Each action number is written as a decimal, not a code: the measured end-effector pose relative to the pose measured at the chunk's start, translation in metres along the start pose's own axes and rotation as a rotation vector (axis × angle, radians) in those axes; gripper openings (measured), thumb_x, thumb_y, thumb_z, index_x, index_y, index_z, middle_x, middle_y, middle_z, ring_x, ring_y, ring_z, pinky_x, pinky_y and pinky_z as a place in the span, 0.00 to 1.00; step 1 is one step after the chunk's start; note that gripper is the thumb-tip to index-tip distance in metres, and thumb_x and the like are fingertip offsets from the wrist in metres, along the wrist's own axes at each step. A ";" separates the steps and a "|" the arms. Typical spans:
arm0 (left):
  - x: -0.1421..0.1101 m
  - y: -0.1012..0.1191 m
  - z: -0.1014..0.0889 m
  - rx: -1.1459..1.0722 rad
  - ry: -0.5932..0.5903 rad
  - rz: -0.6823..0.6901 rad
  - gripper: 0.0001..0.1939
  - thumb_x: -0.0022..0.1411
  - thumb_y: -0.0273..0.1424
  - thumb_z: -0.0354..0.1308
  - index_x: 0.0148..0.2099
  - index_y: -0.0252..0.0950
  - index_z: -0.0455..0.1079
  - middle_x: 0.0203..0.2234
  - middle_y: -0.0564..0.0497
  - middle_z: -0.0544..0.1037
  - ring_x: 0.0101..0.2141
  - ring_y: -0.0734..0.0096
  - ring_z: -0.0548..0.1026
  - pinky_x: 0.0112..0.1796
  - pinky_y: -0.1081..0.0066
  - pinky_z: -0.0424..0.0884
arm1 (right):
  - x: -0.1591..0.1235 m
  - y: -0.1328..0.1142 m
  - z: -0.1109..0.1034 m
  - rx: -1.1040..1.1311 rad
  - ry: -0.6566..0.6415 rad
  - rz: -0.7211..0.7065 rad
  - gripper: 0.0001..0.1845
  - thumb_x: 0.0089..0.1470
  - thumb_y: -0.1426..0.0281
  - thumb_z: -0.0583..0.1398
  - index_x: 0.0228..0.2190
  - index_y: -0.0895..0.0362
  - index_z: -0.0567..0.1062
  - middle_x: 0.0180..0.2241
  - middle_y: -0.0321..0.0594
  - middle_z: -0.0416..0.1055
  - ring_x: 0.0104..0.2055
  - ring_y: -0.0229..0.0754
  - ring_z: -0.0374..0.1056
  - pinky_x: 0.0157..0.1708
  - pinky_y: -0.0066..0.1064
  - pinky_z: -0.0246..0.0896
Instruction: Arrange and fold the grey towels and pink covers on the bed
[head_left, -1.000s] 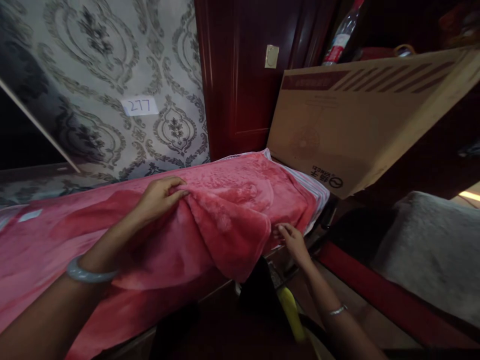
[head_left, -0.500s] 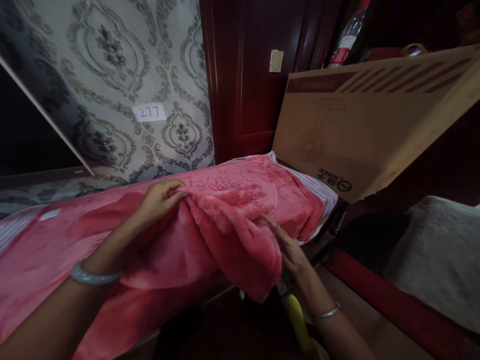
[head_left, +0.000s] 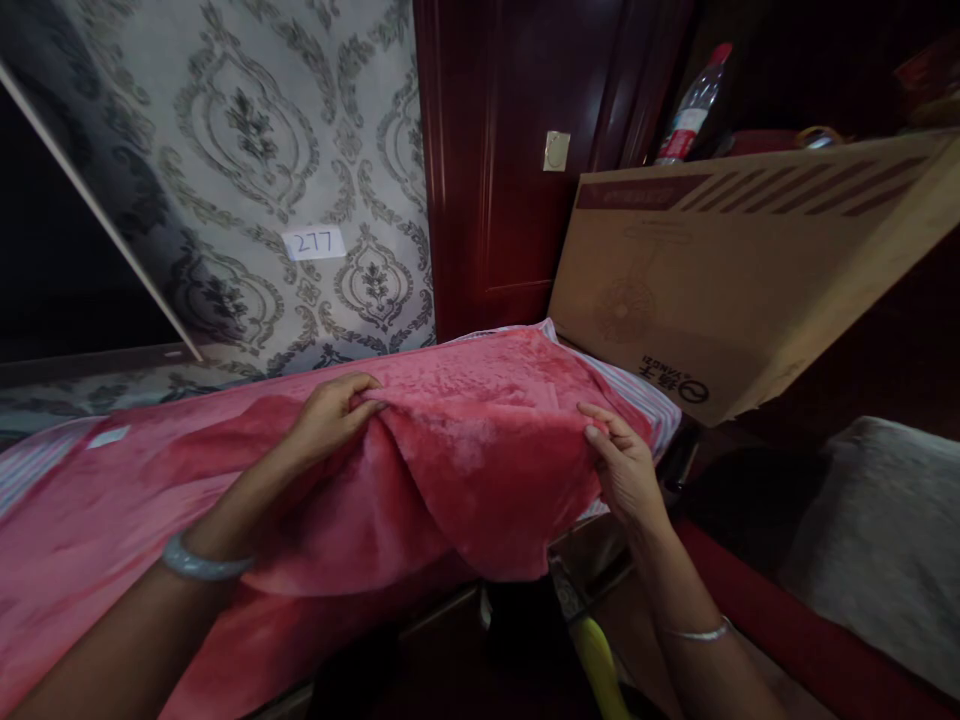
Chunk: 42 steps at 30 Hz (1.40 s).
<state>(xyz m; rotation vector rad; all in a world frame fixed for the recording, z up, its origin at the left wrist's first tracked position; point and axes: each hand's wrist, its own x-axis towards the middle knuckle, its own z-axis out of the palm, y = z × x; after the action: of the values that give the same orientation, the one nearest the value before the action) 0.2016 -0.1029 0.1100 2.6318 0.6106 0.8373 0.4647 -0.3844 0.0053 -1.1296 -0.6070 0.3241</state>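
Though pink blanket (head_left: 495, 480) lay mostly spread, its raised edge (head_left: 487, 418), frame centre, hung unsettled, pinched by left hand (head_left: 334, 415) and right hand (head_left: 631, 468).

The blanket (head_left: 487, 470) is mottled pink-red, the wallpaper (head_left: 300, 160) grey damask.

Blanket (head_left: 480, 450) over sheet (head_left: 641, 390), box (head_left: 735, 290) beyond right end, wall (head_left: 300, 60) behind

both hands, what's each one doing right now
Left hand: closed, pinching the pink blanket between thumb and fingers.
Right hand: closed, pinching the blanket's corner between thumb and fingers.
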 end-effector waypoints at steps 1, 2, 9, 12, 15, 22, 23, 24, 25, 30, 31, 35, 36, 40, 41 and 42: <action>0.001 -0.001 0.002 0.006 0.001 -0.002 0.12 0.57 0.42 0.54 0.37 0.40 0.72 0.35 0.48 0.81 0.38 0.59 0.76 0.44 0.62 0.72 | 0.003 -0.003 0.000 -0.024 -0.012 0.006 0.26 0.48 0.55 0.71 0.47 0.51 0.80 0.29 0.33 0.75 0.28 0.37 0.68 0.30 0.29 0.65; 0.001 -0.001 0.003 0.014 0.002 -0.003 0.13 0.57 0.41 0.54 0.37 0.40 0.72 0.35 0.48 0.81 0.38 0.59 0.76 0.43 0.63 0.72 | 0.005 -0.005 -0.001 -0.055 -0.030 0.009 0.27 0.48 0.55 0.71 0.48 0.51 0.80 0.33 0.35 0.77 0.30 0.39 0.70 0.32 0.30 0.67; 0.002 -0.002 0.000 0.034 0.002 0.014 0.13 0.59 0.41 0.52 0.37 0.39 0.71 0.36 0.48 0.80 0.38 0.61 0.76 0.43 0.64 0.71 | 0.026 -0.015 -0.001 -0.515 -0.108 -0.260 0.25 0.50 0.59 0.66 0.50 0.50 0.79 0.56 0.42 0.75 0.60 0.54 0.66 0.61 0.46 0.59; 0.002 -0.002 -0.001 0.040 0.015 0.009 0.13 0.59 0.42 0.53 0.37 0.40 0.71 0.35 0.49 0.81 0.38 0.61 0.76 0.42 0.64 0.71 | 0.033 -0.020 0.001 -0.677 -0.098 -0.333 0.20 0.51 0.61 0.62 0.46 0.50 0.80 0.51 0.44 0.78 0.54 0.55 0.70 0.56 0.48 0.63; 0.002 -0.003 0.000 0.045 0.011 0.001 0.14 0.60 0.43 0.52 0.38 0.40 0.71 0.34 0.49 0.80 0.37 0.61 0.76 0.41 0.64 0.70 | 0.038 -0.025 0.003 -0.742 -0.095 -0.395 0.14 0.52 0.62 0.60 0.39 0.50 0.81 0.42 0.44 0.79 0.46 0.54 0.72 0.52 0.47 0.65; 0.001 -0.003 -0.001 0.056 0.016 0.015 0.14 0.60 0.43 0.51 0.38 0.39 0.71 0.35 0.49 0.80 0.37 0.60 0.76 0.42 0.64 0.70 | 0.053 -0.026 0.006 -0.691 -0.092 -0.420 0.10 0.47 0.58 0.63 0.30 0.51 0.77 0.39 0.44 0.76 0.44 0.52 0.70 0.48 0.44 0.65; 0.001 -0.004 -0.001 0.061 0.018 0.014 0.14 0.60 0.43 0.51 0.38 0.39 0.71 0.35 0.48 0.80 0.38 0.59 0.76 0.42 0.63 0.70 | 0.055 -0.027 0.007 -0.655 -0.112 -0.358 0.12 0.46 0.57 0.63 0.30 0.51 0.76 0.36 0.43 0.76 0.39 0.50 0.70 0.43 0.42 0.66; 0.001 -0.004 -0.002 0.064 0.018 0.013 0.14 0.60 0.43 0.51 0.38 0.39 0.71 0.35 0.48 0.80 0.38 0.59 0.76 0.42 0.63 0.70 | 0.057 -0.027 0.008 -0.620 -0.124 -0.295 0.13 0.46 0.56 0.63 0.30 0.52 0.75 0.32 0.40 0.75 0.34 0.47 0.69 0.37 0.39 0.66; 0.001 -0.004 -0.001 0.067 0.015 0.010 0.14 0.60 0.43 0.51 0.38 0.39 0.71 0.35 0.48 0.80 0.38 0.59 0.76 0.42 0.63 0.70 | 0.059 -0.029 0.009 -0.588 -0.123 -0.249 0.14 0.45 0.55 0.64 0.30 0.52 0.75 0.28 0.37 0.73 0.30 0.45 0.66 0.33 0.36 0.64; -0.006 -0.003 0.004 0.088 -0.040 0.015 0.14 0.59 0.40 0.52 0.42 0.38 0.72 0.39 0.46 0.80 0.41 0.57 0.77 0.45 0.61 0.71 | 0.058 -0.052 0.017 -0.549 -0.061 -0.355 0.12 0.46 0.56 0.63 0.29 0.51 0.72 0.30 0.35 0.72 0.34 0.44 0.68 0.38 0.34 0.65; -0.010 -0.002 0.005 0.096 -0.058 0.028 0.13 0.60 0.38 0.52 0.42 0.38 0.73 0.39 0.46 0.80 0.41 0.57 0.77 0.44 0.62 0.71 | 0.055 -0.057 0.016 -0.563 -0.062 -0.383 0.12 0.47 0.57 0.63 0.29 0.51 0.72 0.31 0.36 0.72 0.36 0.45 0.68 0.40 0.35 0.65; -0.032 0.003 0.009 0.128 -0.129 0.087 0.12 0.61 0.31 0.48 0.41 0.38 0.72 0.37 0.47 0.78 0.39 0.61 0.77 0.42 0.64 0.71 | 0.031 -0.067 0.004 -0.651 -0.180 -0.387 0.12 0.49 0.57 0.64 0.33 0.51 0.76 0.34 0.38 0.76 0.39 0.48 0.71 0.44 0.37 0.66; -0.039 0.005 0.010 0.132 -0.151 0.099 0.11 0.62 0.30 0.48 0.40 0.38 0.72 0.37 0.47 0.78 0.38 0.61 0.77 0.41 0.65 0.71 | 0.023 -0.066 -0.002 -0.677 -0.240 -0.361 0.13 0.50 0.57 0.64 0.36 0.51 0.78 0.37 0.40 0.78 0.42 0.49 0.72 0.45 0.38 0.67; -0.064 0.009 0.017 0.142 -0.234 0.128 0.11 0.64 0.28 0.46 0.40 0.40 0.70 0.38 0.48 0.77 0.38 0.63 0.77 0.41 0.65 0.70 | 0.001 -0.056 -0.022 -0.727 -0.496 -0.255 0.15 0.52 0.55 0.65 0.38 0.51 0.82 0.38 0.43 0.80 0.42 0.51 0.74 0.42 0.38 0.68; -0.068 0.010 0.019 0.151 -0.245 0.129 0.11 0.64 0.27 0.47 0.41 0.40 0.70 0.39 0.48 0.77 0.38 0.63 0.77 0.41 0.65 0.70 | -0.001 -0.055 -0.025 -0.729 -0.544 -0.241 0.14 0.53 0.55 0.64 0.35 0.51 0.82 0.35 0.43 0.79 0.38 0.50 0.74 0.40 0.37 0.68; -0.072 0.011 0.021 0.162 -0.254 0.127 0.11 0.64 0.27 0.47 0.42 0.40 0.70 0.39 0.48 0.78 0.38 0.63 0.77 0.40 0.65 0.70 | -0.003 -0.054 -0.026 -0.735 -0.573 -0.230 0.14 0.54 0.55 0.64 0.32 0.51 0.82 0.32 0.43 0.78 0.35 0.49 0.73 0.38 0.37 0.68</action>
<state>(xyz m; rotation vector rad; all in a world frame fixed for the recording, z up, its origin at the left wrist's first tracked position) 0.1644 -0.1499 0.0644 2.8873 0.4644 0.4914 0.4754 -0.4273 0.0459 -1.6574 -1.4288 0.2245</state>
